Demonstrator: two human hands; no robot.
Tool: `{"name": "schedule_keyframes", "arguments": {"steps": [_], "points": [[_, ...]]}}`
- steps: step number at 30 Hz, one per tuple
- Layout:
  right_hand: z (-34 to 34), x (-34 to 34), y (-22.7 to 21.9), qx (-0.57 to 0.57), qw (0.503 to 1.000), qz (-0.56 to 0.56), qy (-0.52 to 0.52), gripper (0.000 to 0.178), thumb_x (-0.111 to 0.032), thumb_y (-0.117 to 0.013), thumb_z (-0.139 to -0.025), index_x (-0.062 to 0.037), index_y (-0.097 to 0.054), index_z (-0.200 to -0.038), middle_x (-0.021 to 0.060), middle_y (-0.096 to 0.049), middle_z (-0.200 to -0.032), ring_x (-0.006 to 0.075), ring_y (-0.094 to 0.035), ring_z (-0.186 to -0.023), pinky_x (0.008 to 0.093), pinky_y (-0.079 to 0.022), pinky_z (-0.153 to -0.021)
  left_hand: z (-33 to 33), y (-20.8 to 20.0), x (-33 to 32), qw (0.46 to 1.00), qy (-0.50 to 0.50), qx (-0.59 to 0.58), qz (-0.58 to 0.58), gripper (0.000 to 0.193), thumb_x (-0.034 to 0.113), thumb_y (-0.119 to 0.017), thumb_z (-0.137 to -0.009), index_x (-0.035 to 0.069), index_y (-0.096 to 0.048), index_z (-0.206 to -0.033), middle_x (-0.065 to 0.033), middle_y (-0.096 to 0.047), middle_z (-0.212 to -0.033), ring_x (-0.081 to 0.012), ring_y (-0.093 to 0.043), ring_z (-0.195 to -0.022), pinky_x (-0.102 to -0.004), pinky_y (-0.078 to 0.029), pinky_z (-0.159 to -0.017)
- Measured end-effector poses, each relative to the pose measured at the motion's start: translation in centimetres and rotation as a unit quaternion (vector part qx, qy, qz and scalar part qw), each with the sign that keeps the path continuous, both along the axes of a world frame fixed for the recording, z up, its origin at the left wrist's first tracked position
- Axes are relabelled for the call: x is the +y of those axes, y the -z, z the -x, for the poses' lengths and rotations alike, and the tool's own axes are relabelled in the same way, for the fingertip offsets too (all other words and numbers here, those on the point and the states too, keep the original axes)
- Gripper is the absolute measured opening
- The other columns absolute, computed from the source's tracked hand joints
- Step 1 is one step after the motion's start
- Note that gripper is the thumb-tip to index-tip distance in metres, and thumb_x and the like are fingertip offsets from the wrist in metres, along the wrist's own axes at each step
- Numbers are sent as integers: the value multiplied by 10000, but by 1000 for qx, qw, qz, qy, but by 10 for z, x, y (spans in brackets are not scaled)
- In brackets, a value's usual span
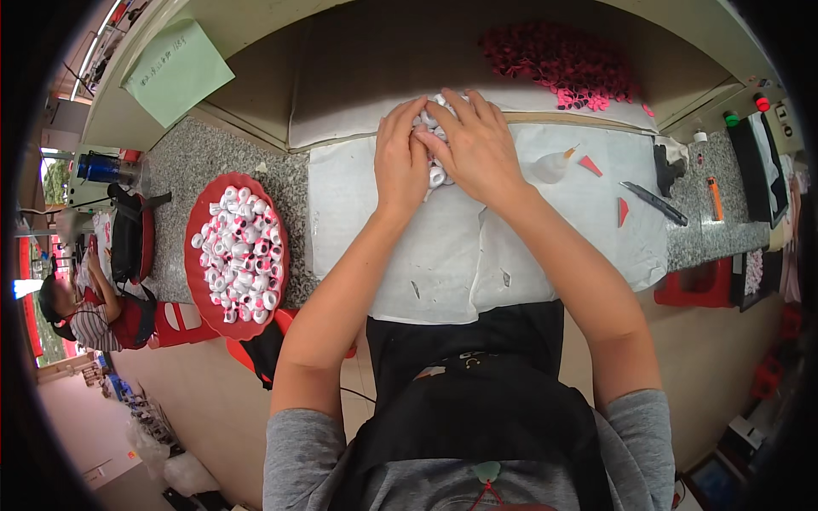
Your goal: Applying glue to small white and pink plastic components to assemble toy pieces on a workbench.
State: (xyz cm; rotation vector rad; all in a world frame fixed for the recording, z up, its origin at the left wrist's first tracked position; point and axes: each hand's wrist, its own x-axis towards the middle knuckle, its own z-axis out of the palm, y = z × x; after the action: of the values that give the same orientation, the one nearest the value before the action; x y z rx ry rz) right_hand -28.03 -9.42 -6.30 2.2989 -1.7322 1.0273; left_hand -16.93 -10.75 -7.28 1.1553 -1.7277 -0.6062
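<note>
My left hand (402, 162) and my right hand (477, 149) are cupped together around a heap of small white rounded pieces (436, 175) at the far edge of the white sheet. Their fingers curve over the heap from both sides, and the thumbs nearly meet on top. Much of the heap is hidden beneath the palms. Just right of my right hand is a small translucent glue bottle (550, 167) with a pointed yellowish tip. Left of the sheet, a red scalloped dish (198, 281) holds many white pieces with pink and black marks.
Dark pink pieces (558, 64) are heaped on the shelf at the back right. A utility knife (654, 204), pink-red scraps (590, 165) and an orange pen-like stick (715, 198) lie to the right. A green note (179, 72) hangs at upper left. Another person (94, 307) sits far left.
</note>
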Motion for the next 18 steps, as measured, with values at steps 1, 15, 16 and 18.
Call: {"name": "schedule_keyframes", "arguments": {"steps": [1,15,16,18], "points": [[1,1,0,-9,1000,-4,-9,356,-312,-482,-759,-50,-511,-998,136,-459,-1080,322,-403,-1001,395,-303,-841,1,-3,0,999,3,34,-35,260,-3,-390,-755,22,-508,-985,-106,-487,-1021,-257,-442,-932,-313,-346,-822],[71,92,-22,-378,923,49,53,356,18,-495,-718,1,-364,-1048,121,-464,-1007,189,-450,-935,289,-374,-784,-19,-29,45,974,71,-199,80,289,145,-646,-610,107,-568,-886,-60,-491,-908,-196,-452,-865,-310,-341,-725],[68,91,-20,-360,931,-11,54,389,9,-512,-711,-15,-356,-1067,108,-452,-1043,184,-437,-956,288,-367,-788,-16,-24,40,975,71,-197,79,289,145,-646,-610,107,-568,-886,-60,-491,-908,-196,-452,-865,-310,-341,-725],[66,90,-12,-338,937,-69,55,423,0,-529,-705,-31,-348,-1086,96,-440,-1078,180,-423,-978,287,-360,-791,-12,-13,32,955,59,-242,160,291,121,-653,-596,93,-570,-874,-60,-477,-904,-201,-466,-834,-318,-356,-717]]}}
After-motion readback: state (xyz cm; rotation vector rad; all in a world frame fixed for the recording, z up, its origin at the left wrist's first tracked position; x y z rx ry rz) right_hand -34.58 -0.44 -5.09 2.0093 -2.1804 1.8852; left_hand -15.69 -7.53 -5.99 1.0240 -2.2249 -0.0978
